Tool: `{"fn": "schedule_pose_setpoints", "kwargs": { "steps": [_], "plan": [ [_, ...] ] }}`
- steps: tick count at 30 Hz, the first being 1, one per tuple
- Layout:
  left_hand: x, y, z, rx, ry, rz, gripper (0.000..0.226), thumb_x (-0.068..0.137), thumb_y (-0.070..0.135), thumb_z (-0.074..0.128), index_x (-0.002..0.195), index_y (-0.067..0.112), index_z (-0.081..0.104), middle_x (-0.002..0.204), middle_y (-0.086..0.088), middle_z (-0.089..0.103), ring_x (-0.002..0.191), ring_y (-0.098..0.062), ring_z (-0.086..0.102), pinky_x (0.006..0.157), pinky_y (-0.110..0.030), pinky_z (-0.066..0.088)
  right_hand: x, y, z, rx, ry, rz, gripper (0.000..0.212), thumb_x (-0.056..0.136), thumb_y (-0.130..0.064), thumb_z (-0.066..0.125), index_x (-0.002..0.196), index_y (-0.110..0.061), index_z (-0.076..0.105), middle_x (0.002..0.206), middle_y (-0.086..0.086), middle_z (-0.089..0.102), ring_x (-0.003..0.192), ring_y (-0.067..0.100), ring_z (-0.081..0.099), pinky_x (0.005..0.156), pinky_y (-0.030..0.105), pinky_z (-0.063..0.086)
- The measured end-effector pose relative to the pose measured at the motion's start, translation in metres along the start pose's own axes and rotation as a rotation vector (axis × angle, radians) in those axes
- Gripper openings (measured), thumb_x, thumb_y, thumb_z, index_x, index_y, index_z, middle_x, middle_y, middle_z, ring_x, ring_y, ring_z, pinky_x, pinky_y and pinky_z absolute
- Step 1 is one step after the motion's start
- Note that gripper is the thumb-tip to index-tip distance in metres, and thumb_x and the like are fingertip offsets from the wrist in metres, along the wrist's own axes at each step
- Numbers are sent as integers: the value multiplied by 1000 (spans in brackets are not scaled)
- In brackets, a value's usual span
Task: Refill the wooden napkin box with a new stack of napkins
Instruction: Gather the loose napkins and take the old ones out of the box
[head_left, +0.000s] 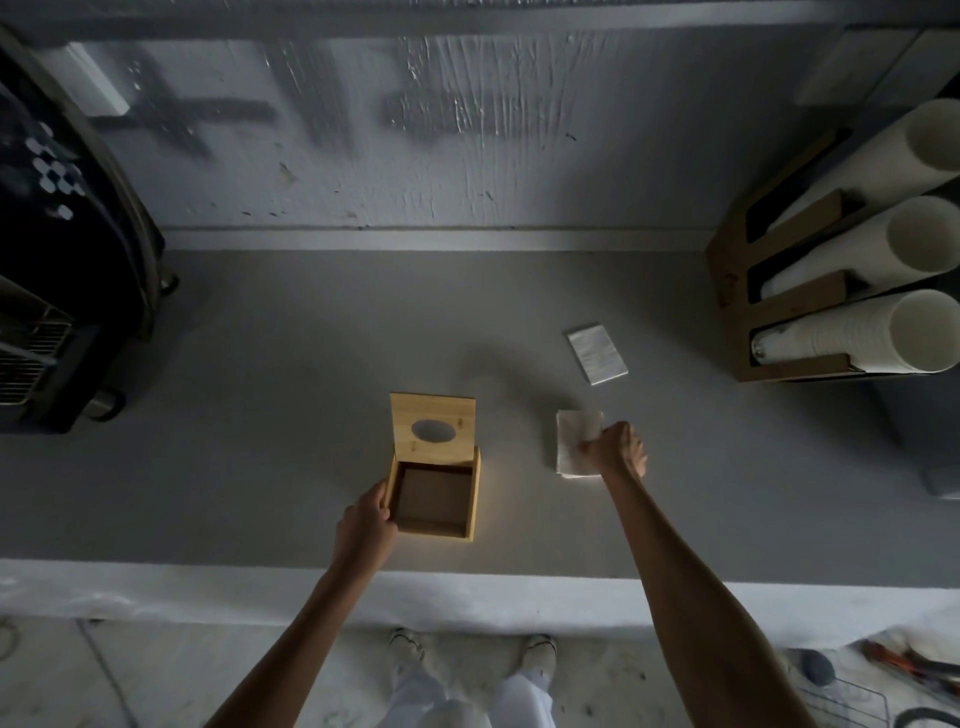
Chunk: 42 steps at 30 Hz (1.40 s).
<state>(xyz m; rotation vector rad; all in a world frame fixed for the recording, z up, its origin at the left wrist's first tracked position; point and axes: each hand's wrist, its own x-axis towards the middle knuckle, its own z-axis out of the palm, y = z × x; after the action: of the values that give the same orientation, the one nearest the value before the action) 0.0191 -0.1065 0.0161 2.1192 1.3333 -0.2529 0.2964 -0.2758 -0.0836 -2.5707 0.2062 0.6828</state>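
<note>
The wooden napkin box (434, 499) sits open near the front edge of the grey counter (260, 364), its lid (432, 427) tipped up at the back and the inside bare, so nothing has gone in yet. The left hand (366, 525) grips the box's left wall, steadying it. The right hand (615, 449) is clenched around a stack of white napkins (574, 441), just right of the box. A second, wrapped pack (597, 353) lies further back, untouched. What is left, I judge: lowering the stack into the box and shutting the lid
</note>
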Motion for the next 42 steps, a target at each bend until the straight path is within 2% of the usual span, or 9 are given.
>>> {"fn": "schedule_pose_setpoints", "kwargs": {
  "steps": [7,13,18,21,24,29,31,35,42],
  "plan": [
    [3,-2,0,-18,-10,-21,46,91,-1,42,135,8,46,124,-18,62,114,-35,56,90,-41,45,44,-13,-44,160,-182,-255,29,66,-17,82,91,-7,72,79,10,67,82,26,67,73,40,52],
    [6,-3,1,-18,-6,-22,47,91,0,43,137,9,44,125,-16,62,112,-30,59,90,-39,47,102,-84,-84,236,-53,-410,29,71,-21,80,95,-5,73,80,10,65,78,19,60,68,34,46],
    [8,-2,7,-23,16,-33,49,91,-4,43,139,8,43,128,-15,61,114,-26,60,89,-32,47,134,-105,-58,19,-107,-380,31,73,-21,77,97,-2,73,79,12,62,76,21,58,67,30,41],
    [8,-3,12,-6,36,-55,52,89,-4,43,140,9,41,127,-14,61,114,-27,58,92,-35,45,144,-99,-37,-96,-52,-378,32,76,-18,73,103,-2,67,99,21,66,93,32,63,76,37,46],
    [9,-5,14,9,34,-69,54,88,-4,42,140,11,41,125,-14,62,112,-29,58,93,-37,45,137,-88,-24,-212,67,-410,42,82,-19,66,119,-3,54,127,30,49,117,42,47,96,41,39],
    [9,-3,14,16,44,-64,53,88,-4,43,139,10,43,126,-15,62,113,-33,57,93,-39,45,129,-92,-25,-333,95,-281,81,88,-40,62,146,-2,21,147,28,32,134,42,32,107,43,29],
    [8,-4,14,17,41,-64,52,88,-3,43,139,10,43,127,-15,61,113,-32,58,93,-39,46,125,-91,-27,-334,97,-252,85,82,-44,67,144,-1,28,144,25,40,131,40,39,104,41,32],
    [3,1,12,-40,49,-55,52,90,-4,41,140,9,41,131,-15,58,116,-31,57,94,-38,46,102,-81,-25,-195,49,-205,62,72,-31,79,124,-8,57,134,19,54,124,36,51,98,42,43],
    [5,0,17,-373,85,-130,52,90,-6,34,139,8,42,145,-11,46,134,-27,42,112,-39,36,8,-25,2,-47,28,-184,42,75,-25,72,110,-8,58,120,19,61,116,36,56,93,40,44]
  ]
}}
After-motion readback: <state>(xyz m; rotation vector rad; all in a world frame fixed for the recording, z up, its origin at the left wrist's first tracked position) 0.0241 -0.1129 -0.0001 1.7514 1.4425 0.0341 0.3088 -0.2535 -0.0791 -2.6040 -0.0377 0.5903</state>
